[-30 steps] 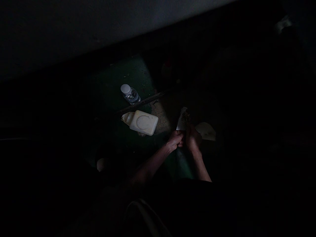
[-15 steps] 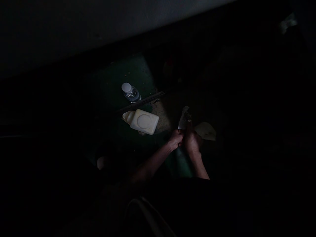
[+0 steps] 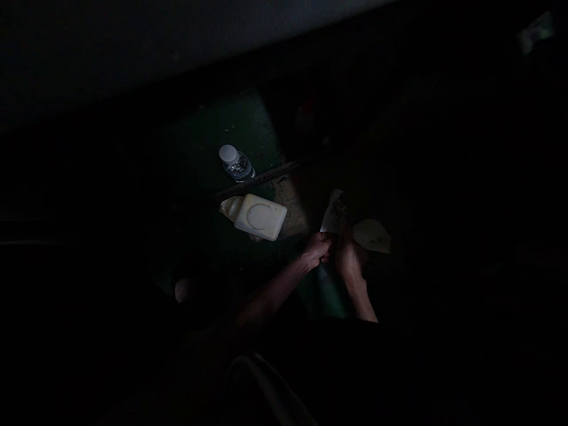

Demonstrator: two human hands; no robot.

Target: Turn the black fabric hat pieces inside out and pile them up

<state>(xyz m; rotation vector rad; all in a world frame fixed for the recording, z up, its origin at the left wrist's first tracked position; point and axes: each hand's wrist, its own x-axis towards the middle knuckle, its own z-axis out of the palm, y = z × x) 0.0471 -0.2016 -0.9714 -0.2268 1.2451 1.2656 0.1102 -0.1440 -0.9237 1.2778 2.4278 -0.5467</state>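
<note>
The scene is very dark. My left hand [image 3: 318, 248] is closed at the lower end of a pale, flat piece [image 3: 331, 213] that carries a dark patch on its right side. Close beside it, on the right, is my right hand [image 3: 351, 259]; its fingers are lost in shadow, so what they hold is hidden. Another pale, rounded piece [image 3: 373, 236] shows just right of my right hand. To the left of both hands lies an off-white plastic container [image 3: 261, 217] with a round mark on its side and a cut-looking, open end.
A clear bottle with a white cap [image 3: 238, 164] stands beyond the container, beside a dark strip [image 3: 266, 177] crossing the green floor [image 3: 239, 121]. A grey surface [image 3: 133, 41] spans the top left. Something faint with a red top [image 3: 306, 115] sits in shadow.
My right hand has drawn slightly down from the pale piece, uncovering more of its dark patch. My left hand stays nearly in place. The view has shifted a little.
</note>
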